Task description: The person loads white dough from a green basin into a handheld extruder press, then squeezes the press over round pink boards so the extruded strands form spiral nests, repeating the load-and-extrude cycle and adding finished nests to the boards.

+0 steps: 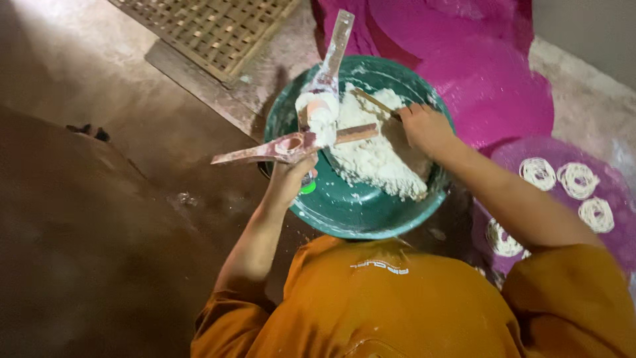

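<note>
Nearest the lens, orange sleeves (411, 298), both arms reaching forward over a concrete floor (99, 99). Just ahead, left hand (289, 178) closed around the barrel of a wooden dough press (291, 146), fingers wrapped tight beneath the crossbar; a small green part showing at the heel of the palm. Above that grip, white dough (322, 113) heaped on the press's mouth, a dough-smeared handle slanting up and away from it. Off to the right of the left hand, right hand (424, 126) curled shut on a thin wooden stick (374, 101), its far end lying on the mound of white dough. Under and between both hands, a green basin (344, 212) on the floor, dough filling the half nearer the right hand, rim dusted white. To the right of the right forearm, a magenta cloth (503, 93) spread flat, carrying several coiled white dough spirals (576, 179) set near one another, none touching the basin. Beyond the left hand, at the far edge, a woven bamboo mat (212, 26) lying on the floor, well apart from the basin.
</note>
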Tool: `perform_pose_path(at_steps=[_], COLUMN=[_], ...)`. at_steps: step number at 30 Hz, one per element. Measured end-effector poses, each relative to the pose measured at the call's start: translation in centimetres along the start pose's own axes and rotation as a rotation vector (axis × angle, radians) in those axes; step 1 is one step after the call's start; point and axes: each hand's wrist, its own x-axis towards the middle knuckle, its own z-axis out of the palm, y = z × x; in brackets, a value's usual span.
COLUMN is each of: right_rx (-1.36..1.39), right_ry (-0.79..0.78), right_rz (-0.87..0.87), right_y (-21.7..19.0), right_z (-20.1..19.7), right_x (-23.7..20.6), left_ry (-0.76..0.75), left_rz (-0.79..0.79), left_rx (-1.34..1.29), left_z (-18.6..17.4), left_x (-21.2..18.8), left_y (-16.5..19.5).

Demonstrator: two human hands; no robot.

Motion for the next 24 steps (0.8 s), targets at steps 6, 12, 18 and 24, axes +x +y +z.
perform_pose_path(at_steps=[6,12,18,24], right_rx=[-0.148,0.983,1.136,0.870], right_ry=[-0.008,-0.016,0.371,0.566], right_rz=[-0.116,0.208,0.145,0.130], right_y=[3.5,0.8,-5.8,-6.9], right_z=[-5.6,-11.5,-6.3,-4.7], right_x=[-2.2,-7.5,-8.8,-9.4], left_ry=[0.033,0.094,0.013,0.020], left_rz=[0.088,0.122,0.162,0.264], left_rx=[-0.076,0.051,0.116,0.281], left_z=[-1.7,0.2,3.7,5.2], left_x=[0.5,0.9,1.3,0.9], left_y=[-1.2,-1.0,0.9,2.2])
